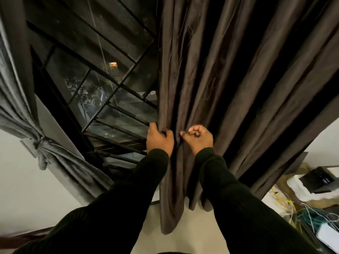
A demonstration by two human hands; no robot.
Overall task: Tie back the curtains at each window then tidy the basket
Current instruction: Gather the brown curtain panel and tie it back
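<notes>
A dark brown curtain (229, 88) hangs loose in long folds over the right half of the window. My left hand (159, 139) grips its inner edge by the glass. My right hand (199, 137) is closed in a fist on a fold just to the right, thumb pressed against the cloth. Both arms wear dark knitted sleeves. On the left side a grey curtain (22, 107) is gathered and bound with a knotted tie (39, 143). No basket is in sight.
The window (102, 79) has a dark metal grille, with night outside. A white wall (27, 189) runs below the grey curtain. At the lower right lie tangled coloured wires (300, 211), white boxes and a black device (319, 180).
</notes>
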